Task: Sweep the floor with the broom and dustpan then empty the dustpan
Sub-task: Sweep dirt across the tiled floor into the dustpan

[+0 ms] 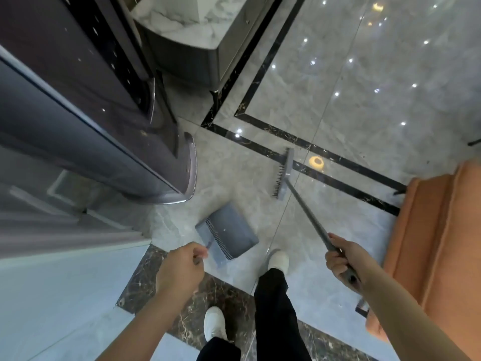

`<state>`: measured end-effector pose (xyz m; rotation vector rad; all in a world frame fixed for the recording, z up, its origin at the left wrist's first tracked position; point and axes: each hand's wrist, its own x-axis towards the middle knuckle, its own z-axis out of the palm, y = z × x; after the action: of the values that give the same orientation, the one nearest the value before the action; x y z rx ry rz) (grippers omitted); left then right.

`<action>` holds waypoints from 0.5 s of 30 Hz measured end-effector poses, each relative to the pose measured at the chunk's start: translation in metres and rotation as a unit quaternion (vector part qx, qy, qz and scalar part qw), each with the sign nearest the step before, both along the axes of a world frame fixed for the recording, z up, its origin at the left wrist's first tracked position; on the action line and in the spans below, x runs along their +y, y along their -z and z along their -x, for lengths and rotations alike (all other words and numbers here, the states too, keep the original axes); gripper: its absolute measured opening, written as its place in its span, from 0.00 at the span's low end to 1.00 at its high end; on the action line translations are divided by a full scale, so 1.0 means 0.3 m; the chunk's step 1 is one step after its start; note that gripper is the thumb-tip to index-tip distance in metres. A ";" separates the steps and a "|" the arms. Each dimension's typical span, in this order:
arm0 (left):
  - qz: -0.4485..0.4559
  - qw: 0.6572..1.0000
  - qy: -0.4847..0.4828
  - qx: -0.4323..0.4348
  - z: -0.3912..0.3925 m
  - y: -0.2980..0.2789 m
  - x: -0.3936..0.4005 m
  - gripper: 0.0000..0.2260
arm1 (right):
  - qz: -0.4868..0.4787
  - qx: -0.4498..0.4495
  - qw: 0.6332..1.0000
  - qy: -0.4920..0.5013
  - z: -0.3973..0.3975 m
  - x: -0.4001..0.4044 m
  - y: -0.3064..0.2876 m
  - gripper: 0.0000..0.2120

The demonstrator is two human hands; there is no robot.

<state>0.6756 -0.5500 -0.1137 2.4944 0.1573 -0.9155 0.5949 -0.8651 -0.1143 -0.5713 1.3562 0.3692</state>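
Two hands are busy, one with each tool. Your right hand (342, 259) is wrapped tight around the top of the broom (307, 212) handle, fingers curled all the way round it. Your left hand (182, 267) is closed in a fist on the thin handle of the dustpan (229, 230); only a little bit of that handle peeks out past your fingers.

Take the dustpan as the middle of things. It sits on the shiny grey floor (338, 87), just in front of your left hand, near your front shoe (278, 260). The broom head (285, 174) is past the dustpan and off to its right, resting by the black stripe (338, 183) in the tiles. The big dark cabinet (91, 113) stands to the left of the dustpan, and the orange seat (429, 243) is far off to its right.

I think you are sweeping dirt toward the pan now (I cannot see any dirt on the floor, it is too small or hidden by the shine). To do this well, keep the pan's front edge flat on the floor so nothing slips under it. Pull the broom toward the pan in short, soft strokes. Keep the bristles low and touching the tiles. Hold the pan steady while the broom comes in. Watch the cabinet corner so you do not bump it.
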 end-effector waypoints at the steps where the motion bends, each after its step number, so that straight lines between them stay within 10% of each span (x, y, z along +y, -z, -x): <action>1: -0.003 1.000 -0.015 0.003 -0.025 -0.005 -0.020 0.10 | 0.024 0.008 1.000 -0.011 -0.031 -0.029 0.011 0.10; 15: -0.001 0.989 -0.145 0.018 -0.410 -0.032 -0.427 0.12 | 0.189 0.095 0.969 -0.130 -0.285 -0.591 0.125 0.19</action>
<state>0.7985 -0.6782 -0.1041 2.3745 0.5190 -0.8364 0.6803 -1.0423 -0.1519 -1.0583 1.5525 0.3863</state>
